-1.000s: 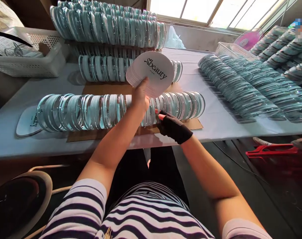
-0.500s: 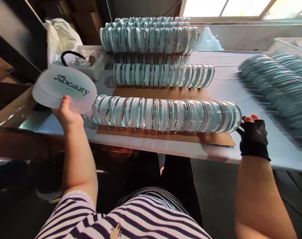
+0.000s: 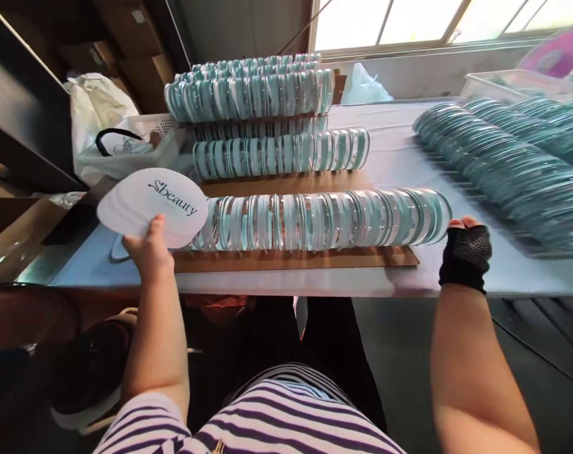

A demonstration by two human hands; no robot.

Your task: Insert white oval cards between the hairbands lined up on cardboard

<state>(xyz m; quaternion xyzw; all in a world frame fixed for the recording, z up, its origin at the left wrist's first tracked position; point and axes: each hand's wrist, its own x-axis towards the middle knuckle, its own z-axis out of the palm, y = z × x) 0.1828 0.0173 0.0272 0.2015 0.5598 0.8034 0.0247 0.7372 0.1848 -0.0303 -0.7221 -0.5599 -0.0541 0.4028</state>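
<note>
Printed cards (image 3: pixel 151 205) stay stacked, gripped in left hand (image 3: pixel 149 252) at nine o'clock; gloved right hand (image 3: pixel 464 252), fingers curled, braces the disc row (image 3: pixel 314 221) at three o'clock, apparently unfinished.

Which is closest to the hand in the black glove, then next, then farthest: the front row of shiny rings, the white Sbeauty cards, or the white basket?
From the right hand, in the head view:
1. Front row of rings: its right end is beside the fingers.
2. White Sbeauty cards: at the row's far left end, held in the left hand.
3. White basket: back left, behind the cards.
</note>
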